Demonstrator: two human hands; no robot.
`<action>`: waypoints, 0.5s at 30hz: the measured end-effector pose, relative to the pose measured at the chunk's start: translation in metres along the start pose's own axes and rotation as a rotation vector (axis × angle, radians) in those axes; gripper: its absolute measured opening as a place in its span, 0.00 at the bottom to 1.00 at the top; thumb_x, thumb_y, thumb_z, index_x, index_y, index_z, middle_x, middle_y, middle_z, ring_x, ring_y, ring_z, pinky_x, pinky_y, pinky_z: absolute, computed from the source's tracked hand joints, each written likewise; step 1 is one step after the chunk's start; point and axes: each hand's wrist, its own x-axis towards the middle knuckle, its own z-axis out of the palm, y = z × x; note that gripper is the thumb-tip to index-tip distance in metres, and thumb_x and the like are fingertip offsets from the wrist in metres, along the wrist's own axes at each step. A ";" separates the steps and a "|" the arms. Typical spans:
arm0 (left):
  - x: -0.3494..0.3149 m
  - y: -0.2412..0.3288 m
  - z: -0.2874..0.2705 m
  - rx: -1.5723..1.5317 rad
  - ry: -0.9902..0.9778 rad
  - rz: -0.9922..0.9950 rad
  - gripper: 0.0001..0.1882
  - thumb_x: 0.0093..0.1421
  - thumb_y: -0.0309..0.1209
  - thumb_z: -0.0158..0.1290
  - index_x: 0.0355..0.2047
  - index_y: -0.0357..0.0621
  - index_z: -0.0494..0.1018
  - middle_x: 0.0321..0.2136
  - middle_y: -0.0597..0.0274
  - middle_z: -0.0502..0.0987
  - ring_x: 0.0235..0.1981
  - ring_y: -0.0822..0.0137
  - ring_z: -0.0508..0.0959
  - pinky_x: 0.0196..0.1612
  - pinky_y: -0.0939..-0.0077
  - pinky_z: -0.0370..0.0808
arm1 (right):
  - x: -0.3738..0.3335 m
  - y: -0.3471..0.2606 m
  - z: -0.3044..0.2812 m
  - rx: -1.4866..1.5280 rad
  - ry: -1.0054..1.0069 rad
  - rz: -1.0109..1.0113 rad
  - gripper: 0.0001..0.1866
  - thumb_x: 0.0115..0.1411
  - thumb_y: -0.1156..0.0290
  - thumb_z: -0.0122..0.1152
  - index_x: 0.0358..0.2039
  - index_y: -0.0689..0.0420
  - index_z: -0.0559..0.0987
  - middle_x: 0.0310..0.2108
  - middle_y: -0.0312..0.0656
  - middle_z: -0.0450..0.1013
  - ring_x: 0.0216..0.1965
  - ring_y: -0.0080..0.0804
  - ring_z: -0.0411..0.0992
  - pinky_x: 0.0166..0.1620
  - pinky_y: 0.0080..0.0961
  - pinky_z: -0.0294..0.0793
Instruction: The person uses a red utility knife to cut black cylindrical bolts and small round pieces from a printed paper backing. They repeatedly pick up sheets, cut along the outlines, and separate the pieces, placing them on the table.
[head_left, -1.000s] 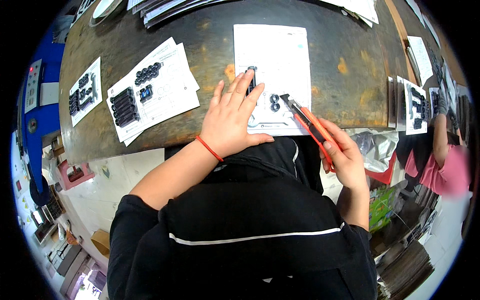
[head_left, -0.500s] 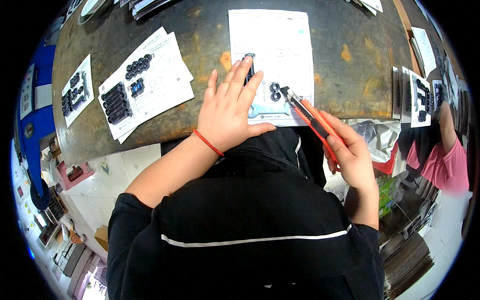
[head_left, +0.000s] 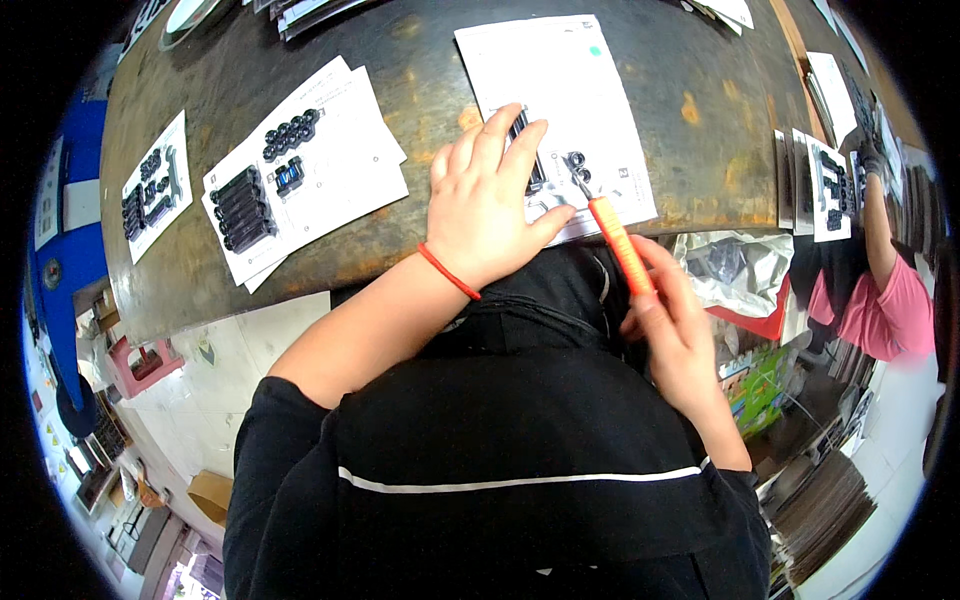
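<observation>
My left hand (head_left: 485,200), a red cord at its wrist, lies with fingers spread on a white printed card (head_left: 545,60) at the table's near edge. Beside and partly under its fingers are long black bolts (head_left: 532,165). To their right sit small black nuts (head_left: 577,162), and part of a silvery wrench (head_left: 625,195) shows near the card's lower edge. My right hand (head_left: 675,325) is closed around an orange-red utility knife (head_left: 622,245). The knife's tip points at the card just below the nuts; whether it touches is too small to tell.
White cards with black bolts and nuts (head_left: 245,212) lie left of me, with another hardware card (head_left: 157,190) farther left. More cards (head_left: 830,190) stand at the right end, near a co-worker's pink sleeve (head_left: 880,315). A plastic-lined red container (head_left: 735,275) is below the table's right edge.
The card has turned, its lower end swinging right. My left hand has shifted right with it. My right hand has moved left and rolled, so the knife stands more upright.
</observation>
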 end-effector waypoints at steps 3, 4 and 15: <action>-0.005 -0.009 0.004 0.104 -0.015 0.098 0.41 0.53 0.51 0.61 0.63 0.49 0.63 0.68 0.47 0.54 0.67 0.47 0.57 0.66 0.42 0.51 | 0.001 0.006 0.011 -0.126 -0.001 -0.027 0.29 0.63 0.77 0.52 0.64 0.59 0.60 0.46 0.44 0.69 0.43 0.31 0.69 0.49 0.26 0.70; -0.006 -0.010 0.005 0.102 -0.028 0.105 0.40 0.53 0.50 0.61 0.64 0.50 0.63 0.68 0.46 0.53 0.68 0.47 0.57 0.66 0.42 0.51 | 0.002 0.005 0.013 -0.157 -0.005 -0.027 0.30 0.62 0.78 0.52 0.64 0.60 0.60 0.50 0.48 0.69 0.49 0.36 0.71 0.54 0.30 0.69; -0.006 -0.012 0.009 0.110 -0.045 0.112 0.40 0.54 0.50 0.60 0.65 0.50 0.62 0.69 0.44 0.52 0.68 0.49 0.57 0.67 0.40 0.49 | 0.004 0.005 0.026 -0.264 0.005 -0.188 0.28 0.62 0.78 0.51 0.63 0.63 0.62 0.61 0.55 0.65 0.62 0.48 0.65 0.63 0.33 0.62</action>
